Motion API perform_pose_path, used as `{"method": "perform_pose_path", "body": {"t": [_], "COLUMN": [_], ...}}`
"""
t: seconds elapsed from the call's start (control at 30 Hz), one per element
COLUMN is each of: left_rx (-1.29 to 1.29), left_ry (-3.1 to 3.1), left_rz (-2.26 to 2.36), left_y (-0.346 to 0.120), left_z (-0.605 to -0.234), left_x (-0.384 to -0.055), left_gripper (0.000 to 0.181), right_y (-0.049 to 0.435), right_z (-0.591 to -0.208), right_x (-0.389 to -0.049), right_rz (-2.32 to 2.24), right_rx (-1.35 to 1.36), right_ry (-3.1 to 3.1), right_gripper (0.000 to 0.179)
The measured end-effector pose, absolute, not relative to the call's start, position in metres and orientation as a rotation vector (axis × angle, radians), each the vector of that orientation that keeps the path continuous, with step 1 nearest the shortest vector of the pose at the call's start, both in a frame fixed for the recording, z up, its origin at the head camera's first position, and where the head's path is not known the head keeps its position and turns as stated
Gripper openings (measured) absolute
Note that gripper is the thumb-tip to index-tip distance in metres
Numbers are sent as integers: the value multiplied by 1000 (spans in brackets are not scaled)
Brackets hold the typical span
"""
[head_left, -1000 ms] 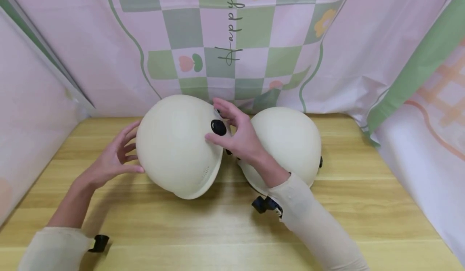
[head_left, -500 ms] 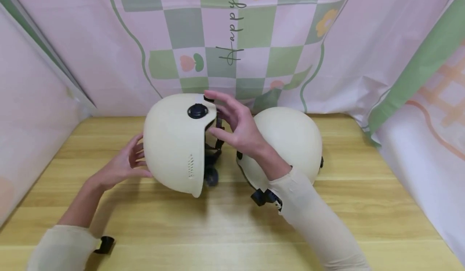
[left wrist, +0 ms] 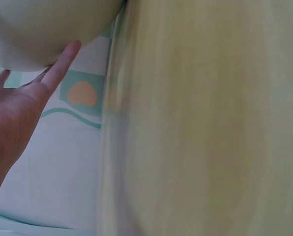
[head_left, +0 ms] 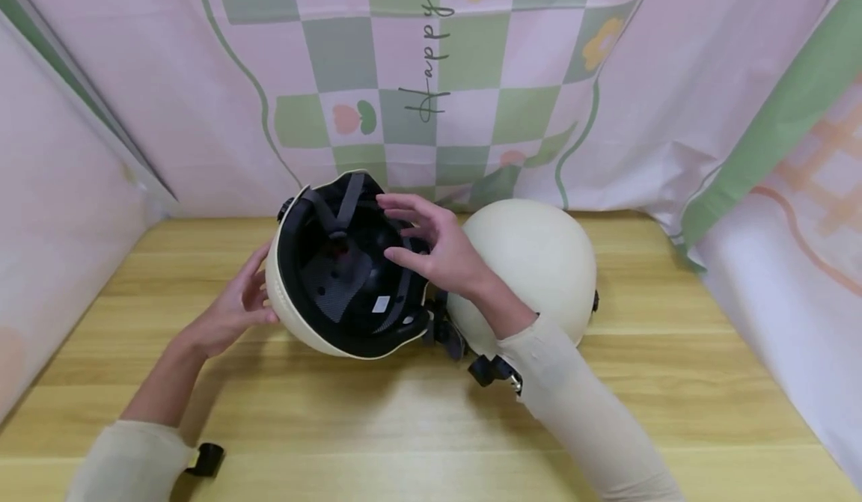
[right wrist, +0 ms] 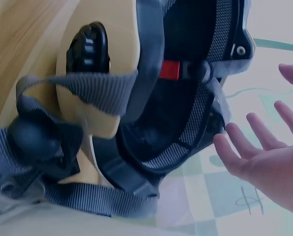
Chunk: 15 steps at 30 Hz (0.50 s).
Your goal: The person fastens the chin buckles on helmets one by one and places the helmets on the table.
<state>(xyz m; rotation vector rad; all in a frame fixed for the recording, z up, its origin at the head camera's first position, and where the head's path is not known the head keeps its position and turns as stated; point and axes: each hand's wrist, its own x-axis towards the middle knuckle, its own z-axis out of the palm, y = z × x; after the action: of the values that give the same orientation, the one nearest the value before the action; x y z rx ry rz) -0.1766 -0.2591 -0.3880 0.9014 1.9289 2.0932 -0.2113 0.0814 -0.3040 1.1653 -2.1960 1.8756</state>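
A cream helmet [head_left: 289, 315] is tilted so its black padded inside faces up and toward me. Dark straps [head_left: 346, 203] cross its opening. My left hand [head_left: 236, 307] touches the shell's left side with extended fingers; the left wrist view shows those fingers [left wrist: 63, 64] against the curved shell. By the opening's right side my right hand [head_left: 438, 248] is spread, thumb and fingers apart, gripping nothing. In the right wrist view the lining, a red buckle part [right wrist: 169, 70], a black side knob [right wrist: 87, 46] and ribbed webbing [right wrist: 97, 91] show beside that hand [right wrist: 269, 157].
A second cream helmet [head_left: 532, 262] sits dome up to the right, partly behind my right forearm. Its black strap parts are hard to separate from the first helmet's. The wooden table [head_left: 377, 442] meets a patterned curtain [head_left: 471, 46] behind.
The tilted helmet has turned from dome toward me, through a side-on pose, to its opening facing me. My left hand has shifted slightly right; the right hand has stayed near the helmet's right side.
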Motion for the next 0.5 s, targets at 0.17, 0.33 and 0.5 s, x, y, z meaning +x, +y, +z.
{"method": "perform_pose_path", "body": {"t": [0.17, 0.33, 0.5], "left_rx": [942, 980, 988], "left_ry": [1917, 1902, 1897], "left_rz": [2093, 2106, 2108], "left_y": [-262, -265, -269], "left_z": [-380, -375, -377], "left_x": [-174, -171, -168], "left_gripper": [91, 91, 89], "right_y": [89, 93, 96], "right_z": [-305, -309, -312], "right_x": [-213, -213, -212], "right_rz": [1879, 1885, 1881], "right_rx": [1034, 972, 942], "right_ry": [-2231, -2256, -2295], "right_gripper": [53, 52, 52]}}
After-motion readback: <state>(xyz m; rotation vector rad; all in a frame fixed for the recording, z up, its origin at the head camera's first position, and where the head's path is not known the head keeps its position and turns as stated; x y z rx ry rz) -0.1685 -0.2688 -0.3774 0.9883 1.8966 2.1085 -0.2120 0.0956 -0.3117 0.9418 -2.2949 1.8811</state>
